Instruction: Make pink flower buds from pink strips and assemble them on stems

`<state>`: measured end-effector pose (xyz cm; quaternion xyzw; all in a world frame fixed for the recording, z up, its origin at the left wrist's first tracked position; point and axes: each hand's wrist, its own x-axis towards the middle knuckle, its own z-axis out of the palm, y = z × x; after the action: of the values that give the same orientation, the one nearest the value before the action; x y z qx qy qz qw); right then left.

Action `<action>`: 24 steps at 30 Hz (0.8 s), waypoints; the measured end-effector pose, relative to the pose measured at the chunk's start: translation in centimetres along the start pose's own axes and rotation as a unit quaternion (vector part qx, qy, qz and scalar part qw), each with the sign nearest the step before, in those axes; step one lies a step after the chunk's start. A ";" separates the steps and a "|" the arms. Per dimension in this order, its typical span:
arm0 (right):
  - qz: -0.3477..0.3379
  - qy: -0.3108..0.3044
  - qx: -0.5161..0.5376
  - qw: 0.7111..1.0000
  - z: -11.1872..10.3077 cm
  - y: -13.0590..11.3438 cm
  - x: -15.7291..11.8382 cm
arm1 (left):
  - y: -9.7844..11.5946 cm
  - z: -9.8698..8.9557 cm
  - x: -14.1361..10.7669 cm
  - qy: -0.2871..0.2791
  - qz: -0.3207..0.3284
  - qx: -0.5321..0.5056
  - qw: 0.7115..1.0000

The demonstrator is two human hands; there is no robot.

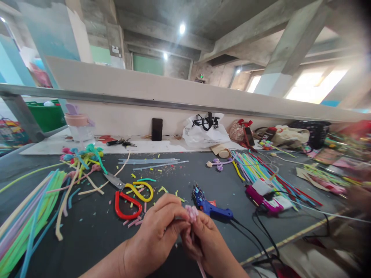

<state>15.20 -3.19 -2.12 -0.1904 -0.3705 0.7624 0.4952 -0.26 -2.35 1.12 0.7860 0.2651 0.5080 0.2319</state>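
Near the front middle of the dark table (95, 235), my left hand (159, 227) and my right hand (207, 241) meet around a small pink fuzzy flower shape (191, 213). Both hands pinch it between thumb and fingers, and a thin pink stem (201, 268) runs down below my right hand. Left of my left hand lie scissors (127, 210) with one red and one yellow handle loop. A blue glue gun (216, 210) rests just beyond my right hand, its nozzle pointing up and left. Short yellow and pink scraps surround the scissors.
Bundles of coloured strips (43, 224) lie at left, with finished flowers (84, 156) behind. A purple glue gun (264, 200) with cables lies at right beside more strips. A phone (157, 129), a bottle (79, 127) and a white bag (204, 133) stand at the back.
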 end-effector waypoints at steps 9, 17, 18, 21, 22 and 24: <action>0.094 -0.023 0.070 0.993 0.6 -0.2 1.3 | -0.8 1.3 0.9 -0.021 -0.194 -0.137 0.971; 0.042 0.056 -0.131 0.989 0.1 -1.7 2.3 | 0.1 0.9 2.2 0.006 -0.326 -0.377 0.867; 0.015 0.066 -0.160 0.985 0.0 -2.1 2.3 | 0.2 0.4 2.4 0.023 -0.321 -0.384 0.865; -0.051 0.102 -0.216 0.970 -0.5 -2.8 2.5 | 0.1 -0.9 2.6 0.037 -0.318 -0.407 0.855; -0.062 0.107 -0.220 0.968 -0.5 -2.9 2.5 | -0.1 -1.1 2.5 0.036 -0.317 -0.410 0.854; -0.075 0.097 -0.212 0.970 -0.5 -2.9 2.4 | -0.4 -1.3 2.3 0.038 -0.319 -0.397 0.860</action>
<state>16.20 -0.16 -0.08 -0.3357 -0.4869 0.6048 0.5334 -0.76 -0.43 2.85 0.4801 0.2858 0.4983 0.6629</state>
